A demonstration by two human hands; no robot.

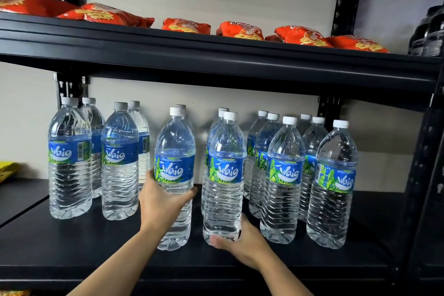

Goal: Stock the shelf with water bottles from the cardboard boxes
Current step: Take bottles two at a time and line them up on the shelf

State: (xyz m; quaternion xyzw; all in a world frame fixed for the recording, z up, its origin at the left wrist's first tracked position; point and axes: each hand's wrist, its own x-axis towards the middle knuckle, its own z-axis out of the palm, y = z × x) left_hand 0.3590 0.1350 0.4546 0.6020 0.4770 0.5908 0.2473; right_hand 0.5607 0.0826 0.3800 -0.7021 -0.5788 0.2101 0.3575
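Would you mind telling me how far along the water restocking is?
Rows of bottles already stand on the shelf. The left hand grips one front bottle, the right hand holds a second bottle at its base. No boxes show, so what remains is unclear.

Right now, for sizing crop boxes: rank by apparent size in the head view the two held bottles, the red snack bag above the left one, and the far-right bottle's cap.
1. Left-held bottle and right-held bottle: alike, so unranked.
2. Red snack bag.
3. Far-right bottle's cap.
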